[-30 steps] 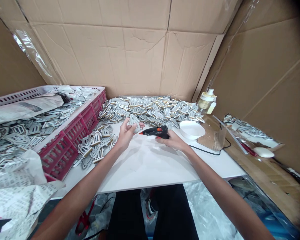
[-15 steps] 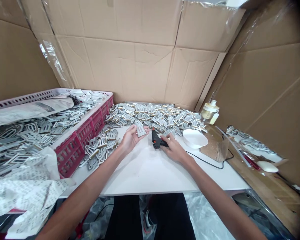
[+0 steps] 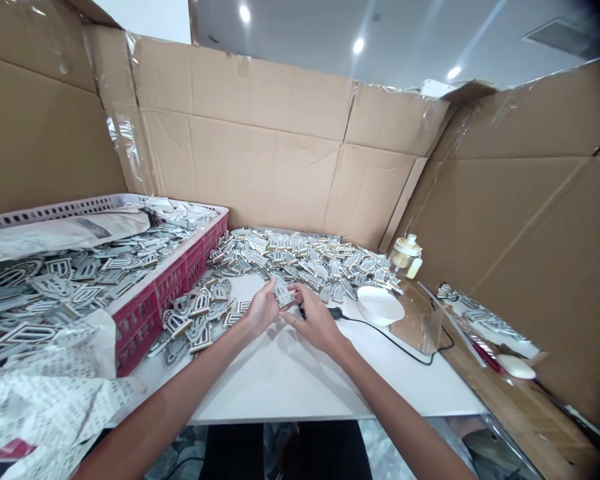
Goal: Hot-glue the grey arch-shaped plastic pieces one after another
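My left hand (image 3: 261,311) holds a small grey arch-shaped piece (image 3: 282,293) with slots by its edges, above the table. My right hand (image 3: 314,316) has come up to the same piece, its fingers closed at the right edge. Behind the right hand lies a black glue gun (image 3: 336,313), mostly hidden, with its cord running off to the right. A heap of similar grey pieces (image 3: 300,257) spreads just beyond my hands. More loose pieces (image 3: 200,320) lie left of my left hand.
On the left stands a pink and white plastic basket (image 3: 145,320) full of pieces and crumpled newspaper (image 3: 50,393). To the right are a white bowl (image 3: 380,307), a capped bottle (image 3: 406,256) and the black cord (image 3: 390,339). Cardboard walls (image 3: 260,160) enclose the white table (image 3: 280,393).
My right hand has let go of the glue gun and moved left to the piece in my left hand. The view has tilted upward, showing the ceiling.
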Action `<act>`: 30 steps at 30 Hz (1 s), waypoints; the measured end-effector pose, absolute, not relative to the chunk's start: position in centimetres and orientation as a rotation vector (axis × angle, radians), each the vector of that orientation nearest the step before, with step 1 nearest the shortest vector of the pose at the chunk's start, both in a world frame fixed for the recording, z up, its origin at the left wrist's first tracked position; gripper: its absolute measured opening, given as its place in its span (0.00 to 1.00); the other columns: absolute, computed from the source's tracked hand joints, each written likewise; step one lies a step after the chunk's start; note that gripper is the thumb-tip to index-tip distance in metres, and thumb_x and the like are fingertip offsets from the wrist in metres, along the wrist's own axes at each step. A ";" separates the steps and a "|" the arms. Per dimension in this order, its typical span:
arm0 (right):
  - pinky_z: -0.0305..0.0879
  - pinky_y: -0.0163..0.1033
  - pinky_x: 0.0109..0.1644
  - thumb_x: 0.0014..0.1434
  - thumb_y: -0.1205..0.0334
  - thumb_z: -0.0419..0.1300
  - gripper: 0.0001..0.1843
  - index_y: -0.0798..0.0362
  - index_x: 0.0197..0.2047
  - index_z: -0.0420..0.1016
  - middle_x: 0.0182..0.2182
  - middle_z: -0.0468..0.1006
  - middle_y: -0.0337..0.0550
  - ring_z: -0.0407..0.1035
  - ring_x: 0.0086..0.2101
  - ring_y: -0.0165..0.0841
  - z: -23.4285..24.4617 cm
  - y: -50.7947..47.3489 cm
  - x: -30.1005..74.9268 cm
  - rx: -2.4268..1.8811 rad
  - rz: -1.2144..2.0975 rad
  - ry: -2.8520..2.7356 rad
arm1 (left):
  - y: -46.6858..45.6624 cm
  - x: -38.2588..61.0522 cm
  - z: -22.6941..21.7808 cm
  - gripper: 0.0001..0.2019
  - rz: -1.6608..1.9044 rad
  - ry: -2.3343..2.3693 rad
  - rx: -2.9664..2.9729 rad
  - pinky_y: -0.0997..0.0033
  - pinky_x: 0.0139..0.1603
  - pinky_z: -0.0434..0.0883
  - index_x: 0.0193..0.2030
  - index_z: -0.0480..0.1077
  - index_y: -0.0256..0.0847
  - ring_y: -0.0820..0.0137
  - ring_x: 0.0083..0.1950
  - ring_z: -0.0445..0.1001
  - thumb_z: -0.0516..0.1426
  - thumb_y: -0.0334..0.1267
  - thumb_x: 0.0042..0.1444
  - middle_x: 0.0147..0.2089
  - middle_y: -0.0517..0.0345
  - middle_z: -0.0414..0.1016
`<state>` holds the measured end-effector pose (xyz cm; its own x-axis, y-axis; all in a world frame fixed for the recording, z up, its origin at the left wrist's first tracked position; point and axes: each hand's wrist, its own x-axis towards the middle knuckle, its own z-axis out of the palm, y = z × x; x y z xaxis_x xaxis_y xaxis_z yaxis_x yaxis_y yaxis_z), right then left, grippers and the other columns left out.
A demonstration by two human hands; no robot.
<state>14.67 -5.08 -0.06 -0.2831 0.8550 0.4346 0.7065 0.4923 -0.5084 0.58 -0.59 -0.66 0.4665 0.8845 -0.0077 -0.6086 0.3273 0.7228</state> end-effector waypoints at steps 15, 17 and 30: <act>0.57 0.34 0.29 0.54 0.57 0.54 0.30 0.53 0.59 0.54 0.29 0.73 0.43 0.66 0.26 0.34 1.6 -2.6 13.5 -1.391 0.261 -2.270 | -1.1 0.9 -0.2 0.12 1.033 0.501 0.634 0.69 0.44 0.69 0.43 0.65 0.39 0.67 0.41 0.75 0.48 0.43 0.60 0.40 0.53 0.75; 0.57 0.34 0.29 0.52 0.58 0.55 0.30 0.54 0.58 0.55 0.26 0.73 0.41 0.65 0.24 0.33 2.1 -1.8 13.8 -1.412 0.229 -2.233 | -1.0 0.9 -0.3 0.10 1.041 0.470 0.600 0.69 0.47 0.68 0.44 0.64 0.41 0.68 0.42 0.75 0.49 0.42 0.60 0.42 0.53 0.75; 0.61 0.44 0.43 0.55 0.46 0.52 0.33 0.60 0.58 0.60 0.40 0.75 0.61 0.70 0.44 0.47 9.2 11.6 17.9 -1.961 -0.294 -1.900 | -0.2 0.6 -1.1 0.18 1.053 0.488 0.544 0.63 0.54 0.65 0.51 0.53 0.44 0.64 0.46 0.75 0.53 0.42 0.56 0.51 0.46 0.70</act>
